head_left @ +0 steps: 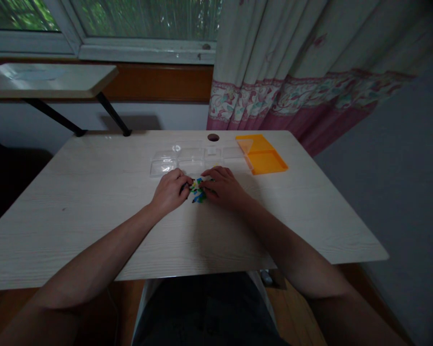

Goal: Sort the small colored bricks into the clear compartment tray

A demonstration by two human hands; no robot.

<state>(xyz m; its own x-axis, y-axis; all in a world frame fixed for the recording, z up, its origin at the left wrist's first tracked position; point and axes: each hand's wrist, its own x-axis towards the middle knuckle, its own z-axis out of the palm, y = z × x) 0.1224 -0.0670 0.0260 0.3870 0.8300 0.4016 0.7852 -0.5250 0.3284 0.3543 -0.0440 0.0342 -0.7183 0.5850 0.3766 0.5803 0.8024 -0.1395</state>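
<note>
A little heap of small coloured pieces [199, 196], blue, green, yellow, white and black, lies on the pale wooden table. They are too small for me to tell their kind. My left hand [170, 191] rests at the heap's left side, fingers curled in toward the thumb around something dark that I cannot make out. From the right, my right hand [224, 186] reaches over the heap with fingers bent and apart, the tips touching or just above the pieces. Its palm side is hidden. Just behind both hands sits a clear plastic compartment tray [191, 154].
An orange plastic case [262, 162] lies behind my right hand, partly under the clear tray's right end. Past it is a round cable hole [213, 137]. A raised shelf [50, 86] on black legs stands at the back left. A curtain [260, 96] hangs behind.
</note>
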